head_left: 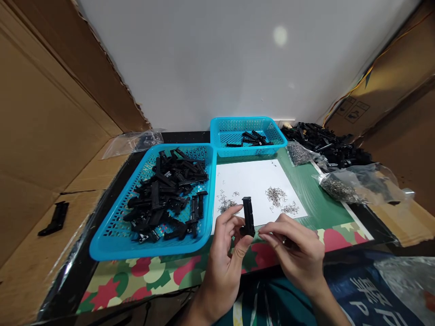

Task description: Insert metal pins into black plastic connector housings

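Head view: beside the fuller blue basket (149, 253), left hand (224, 258) pinches a seemingly unfinished black part (248, 216), right hand (301, 251) pinched, contents unclear.

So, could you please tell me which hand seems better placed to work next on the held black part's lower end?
Probably the right hand: its fingertips are close beside that lower end, while the left hand is occupied holding the black part upright.
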Available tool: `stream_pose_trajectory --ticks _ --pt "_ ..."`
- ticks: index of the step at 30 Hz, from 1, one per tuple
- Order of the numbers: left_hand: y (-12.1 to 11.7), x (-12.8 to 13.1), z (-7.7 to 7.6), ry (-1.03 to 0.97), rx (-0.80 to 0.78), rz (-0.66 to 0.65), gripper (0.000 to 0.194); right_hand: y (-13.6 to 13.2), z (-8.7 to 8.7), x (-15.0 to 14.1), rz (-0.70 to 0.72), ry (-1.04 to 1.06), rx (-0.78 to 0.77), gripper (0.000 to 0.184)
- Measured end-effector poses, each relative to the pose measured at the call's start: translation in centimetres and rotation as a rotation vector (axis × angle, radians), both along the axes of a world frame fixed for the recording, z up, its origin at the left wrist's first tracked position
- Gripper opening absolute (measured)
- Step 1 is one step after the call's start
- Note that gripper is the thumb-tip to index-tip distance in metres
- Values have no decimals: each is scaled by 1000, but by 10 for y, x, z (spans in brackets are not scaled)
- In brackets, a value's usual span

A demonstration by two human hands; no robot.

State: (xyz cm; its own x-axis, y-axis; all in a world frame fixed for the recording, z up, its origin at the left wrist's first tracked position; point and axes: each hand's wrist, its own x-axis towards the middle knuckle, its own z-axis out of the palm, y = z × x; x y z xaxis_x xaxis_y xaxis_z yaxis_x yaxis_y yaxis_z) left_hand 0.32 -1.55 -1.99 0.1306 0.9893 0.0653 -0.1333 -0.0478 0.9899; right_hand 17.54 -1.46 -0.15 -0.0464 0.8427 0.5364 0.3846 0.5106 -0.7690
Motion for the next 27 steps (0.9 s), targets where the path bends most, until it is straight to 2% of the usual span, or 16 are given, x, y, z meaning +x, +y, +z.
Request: stream_pose_trajectory --ticks 5,15,21,27 --pt "-3 -1 -1 8 -29 -19 48 -2 -2 -2 -45 -3 43 18" --pt "0 -2 0 66 -6 -67 52 2 0 3 34 -69 23 21" --pt "-1 -8 -5 208 15 -117 47 -2 -7 3 55 18 -3 23" --pt "-1 -9 -4 201 1 -162 48 -2 -8 2 57 144 -111 19"
